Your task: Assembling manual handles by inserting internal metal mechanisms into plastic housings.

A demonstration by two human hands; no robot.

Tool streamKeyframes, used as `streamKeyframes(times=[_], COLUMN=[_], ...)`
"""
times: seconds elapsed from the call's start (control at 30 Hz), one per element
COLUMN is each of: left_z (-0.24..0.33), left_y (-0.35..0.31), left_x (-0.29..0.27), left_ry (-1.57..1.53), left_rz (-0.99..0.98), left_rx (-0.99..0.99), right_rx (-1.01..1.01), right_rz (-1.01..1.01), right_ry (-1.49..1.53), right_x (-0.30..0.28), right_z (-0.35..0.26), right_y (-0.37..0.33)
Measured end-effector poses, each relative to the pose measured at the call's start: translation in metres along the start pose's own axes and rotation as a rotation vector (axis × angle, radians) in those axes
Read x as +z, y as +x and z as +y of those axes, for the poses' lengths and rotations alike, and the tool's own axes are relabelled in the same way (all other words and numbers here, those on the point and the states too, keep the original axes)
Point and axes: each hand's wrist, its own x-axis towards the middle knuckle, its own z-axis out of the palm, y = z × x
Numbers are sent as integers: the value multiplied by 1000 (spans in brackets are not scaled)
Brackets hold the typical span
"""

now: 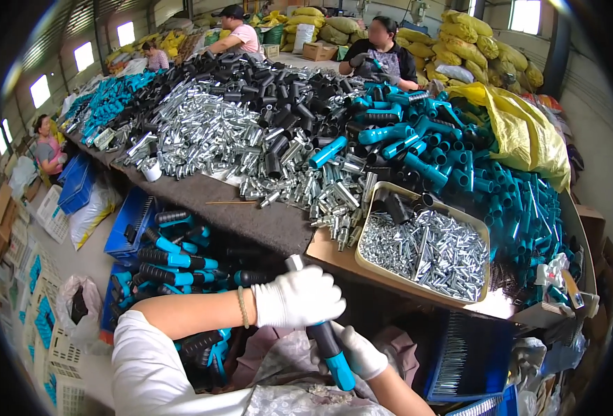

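In front of my body I hold a black-and-teal tool handle, tilted with its teal end pointing down. My left hand, in a white glove, is closed around its upper end. A silver metal tube sticks out above that fist; the fist hides where tube and handle meet. Also gloved in white, my right hand wraps the handle's middle from the right, its fingers partly hidden behind it. Beyond my hands, a shallow cream tray of small metal pins stands at the table edge.
Heaped on the table are silver metal tubes, black sleeves and teal handle parts. Blue crates with finished-looking handles stand lower left; another blue crate holds metal rods. Several people work around the table.
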Motion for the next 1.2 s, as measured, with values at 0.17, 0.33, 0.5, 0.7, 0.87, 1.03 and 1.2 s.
streamKeyframes(times=[0.17,0.33,0.5,0.7,0.87,1.03,1.2], left_z=[-121,-197,-180,-141,-103,-107,-75], left_y=[-16,-78,-47,-31,-3,-11,-23], left_x=[8,63,77,86,100,99,70], left_ry=[128,-87,-113,35,85,53,-64], left_rz=[264,158,331,313,436,456,760], left_rx=[-827,-1525,-1492,-1240,-1161,-1167,-1133], right_rx=[-244,-265,-227,-177,-166,-215,-342], right_rz=[180,209,231,66,165,218,300], right_ry=[92,108,126,84,1,6,-44], right_x=[1,-1,3,17,26,27,22], right_z=[-2,17,18,19,21,21,22], right_y=[15,2,2,9,7,2,-12])
